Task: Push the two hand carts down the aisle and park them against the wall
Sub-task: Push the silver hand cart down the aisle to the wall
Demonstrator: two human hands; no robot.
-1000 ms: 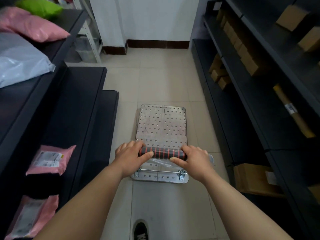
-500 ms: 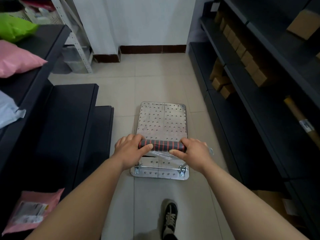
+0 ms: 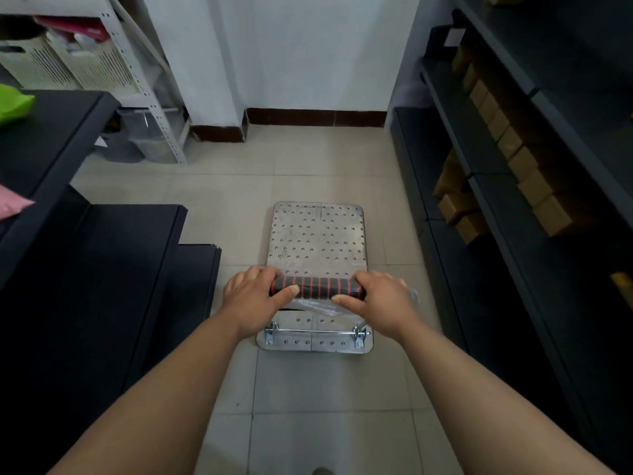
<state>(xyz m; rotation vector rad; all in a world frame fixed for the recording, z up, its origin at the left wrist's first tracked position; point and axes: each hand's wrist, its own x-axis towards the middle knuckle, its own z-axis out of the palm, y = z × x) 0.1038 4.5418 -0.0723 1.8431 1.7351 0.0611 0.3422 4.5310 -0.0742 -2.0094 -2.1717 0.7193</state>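
One hand cart stands on the tiled aisle floor ahead of me, a silver studded metal platform with nothing on it. Its handle is black foam with red rings, with clear plastic wrap hanging below it. My left hand grips the handle's left end and my right hand grips its right end. The white wall with a dark baseboard closes the aisle a few tiles beyond the cart's front edge. No second cart is in view.
Dark shelving with brown cardboard boxes lines the right side. Dark low shelves line the left, with green and pink bags at the edge. A white perforated metal rack stands at the far left corner by the wall.
The cart and I have rolled forward down the aisle; the wall is nearer, the left shelves and pink parcels have slid behind. Both hands keep the same grip.
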